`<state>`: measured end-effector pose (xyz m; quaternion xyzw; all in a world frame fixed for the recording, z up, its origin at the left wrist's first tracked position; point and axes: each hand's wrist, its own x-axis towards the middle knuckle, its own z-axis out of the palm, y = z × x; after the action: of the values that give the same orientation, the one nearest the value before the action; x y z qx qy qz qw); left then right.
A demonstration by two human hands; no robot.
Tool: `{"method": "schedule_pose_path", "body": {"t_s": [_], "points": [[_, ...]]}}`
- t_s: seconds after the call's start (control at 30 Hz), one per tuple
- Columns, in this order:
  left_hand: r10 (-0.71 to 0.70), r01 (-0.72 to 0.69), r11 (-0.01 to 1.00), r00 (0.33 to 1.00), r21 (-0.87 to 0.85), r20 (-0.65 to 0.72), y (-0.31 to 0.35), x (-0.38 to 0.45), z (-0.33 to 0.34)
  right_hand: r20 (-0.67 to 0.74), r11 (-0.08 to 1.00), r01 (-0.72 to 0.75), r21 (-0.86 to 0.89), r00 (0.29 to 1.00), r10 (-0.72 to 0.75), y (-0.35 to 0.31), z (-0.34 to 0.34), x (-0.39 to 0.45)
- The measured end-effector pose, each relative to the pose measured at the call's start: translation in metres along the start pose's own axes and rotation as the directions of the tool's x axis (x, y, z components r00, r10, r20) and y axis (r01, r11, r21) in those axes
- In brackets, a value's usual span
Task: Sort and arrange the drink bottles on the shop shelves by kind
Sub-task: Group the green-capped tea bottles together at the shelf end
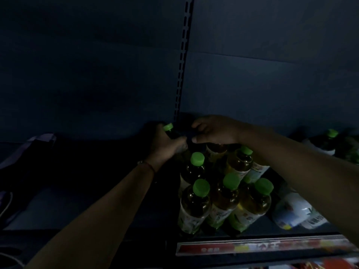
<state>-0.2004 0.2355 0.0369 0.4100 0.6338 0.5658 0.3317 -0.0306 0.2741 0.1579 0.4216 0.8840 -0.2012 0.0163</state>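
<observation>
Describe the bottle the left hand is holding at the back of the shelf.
The bottle has a bright green screw cap and a dark, seemingly clear plastic neck; the dim light hides its contents and label. It stands roughly upright at the back of the shelf, by the slotted upright, behind the other green-capped bottles. The left hand grips it below the cap, covering most of the body. The right hand is close beside it; contact cannot be told.

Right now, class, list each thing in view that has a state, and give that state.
Left hand: grips the back bottle below its cap.
Right hand: fingers curled at the back of the bottle group; any hold is hidden.
Front-left bottle: upright, capped.
White-labelled bottle: lying on its side.
Far-right bottle: capped, apart.
</observation>
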Motion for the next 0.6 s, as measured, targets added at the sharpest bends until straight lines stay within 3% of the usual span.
{"method": "schedule_pose_path", "body": {"t_s": [0.07, 0.13, 0.3, 0.43, 0.53, 0.6], "points": [[0.195, -0.207, 0.957, 0.978, 0.204, 0.077, 0.03, -0.018, -0.009, -0.007, 0.997, 0.055, 0.05, 0.998, -0.055, -0.006, -0.002, -0.009], [0.311, -0.348, 0.891, 0.935, 0.292, 0.169, 0.055, -0.034, -0.018, -0.024, 0.989, 0.133, 0.066, 0.991, -0.132, -0.013, -0.003, -0.017], [0.423, -0.455, 0.887, 0.87, 0.081, 0.254, 0.118, -0.061, -0.027, -0.158, 0.973, 0.216, 0.087, 0.967, -0.2, -0.03, -0.019, -0.034], [0.384, -0.406, 0.914, 0.874, 0.014, 0.297, 0.144, -0.068, -0.03, -0.263, 0.975, 0.219, 0.043, 0.944, -0.2, -0.024, -0.047, -0.057], [0.316, -0.396, 0.908, 0.861, 0.136, 0.398, 0.138, -0.097, -0.043, -0.283, 0.967, 0.166, 0.192, 0.953, -0.107, -0.002, -0.053, -0.071], [0.222, -0.397, 0.89, 0.807, 0.224, 0.546, 0.112, -0.128, -0.047, -0.258, 0.951, 0.149, 0.269, 0.963, -0.078, 0.012, -0.051, -0.079]]}}
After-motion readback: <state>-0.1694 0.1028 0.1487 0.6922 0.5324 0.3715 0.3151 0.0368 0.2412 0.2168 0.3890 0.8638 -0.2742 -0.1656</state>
